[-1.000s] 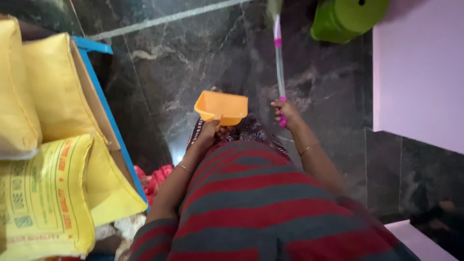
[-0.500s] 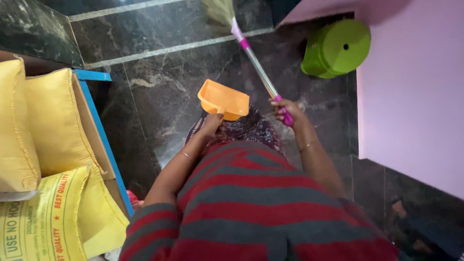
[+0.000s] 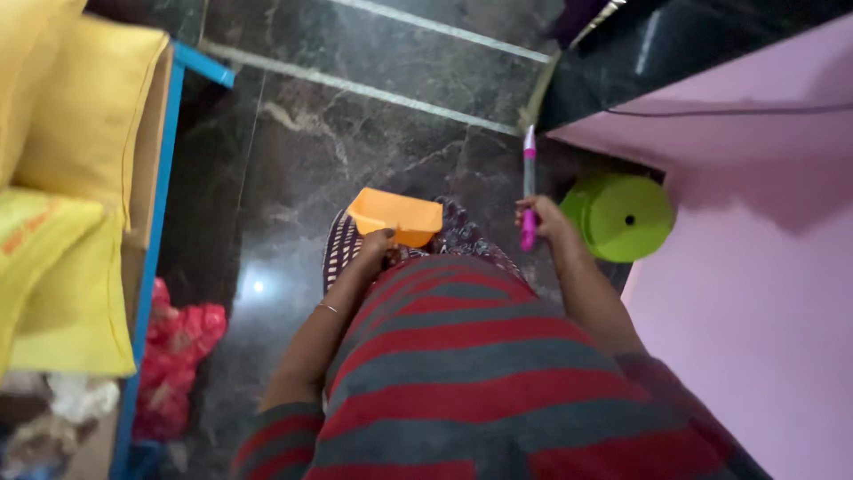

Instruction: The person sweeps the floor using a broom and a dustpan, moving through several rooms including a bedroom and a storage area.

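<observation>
My left hand (image 3: 376,244) grips the handle of an orange plastic dustpan (image 3: 396,214), held level in front of my waist above the dark marble floor (image 3: 293,169). My right hand (image 3: 544,219) is closed around the pink grip of a broom (image 3: 529,178); its silver and pink stick points away from me, and the pale bristles reach the floor by the corner of the pink wall. I wear a red and grey striped top.
A green plastic tub (image 3: 619,216) lies on its side next to the pink wall (image 3: 755,267) on the right. On the left a blue-edged shelf (image 3: 155,204) carries yellow sacks (image 3: 84,116). Red bags (image 3: 182,342) lie on the floor below it.
The view has swung to the right. The broom has gone from slanting left to pointing straight ahead, and the dustpan has dropped a little. Both hands keep their hold.
</observation>
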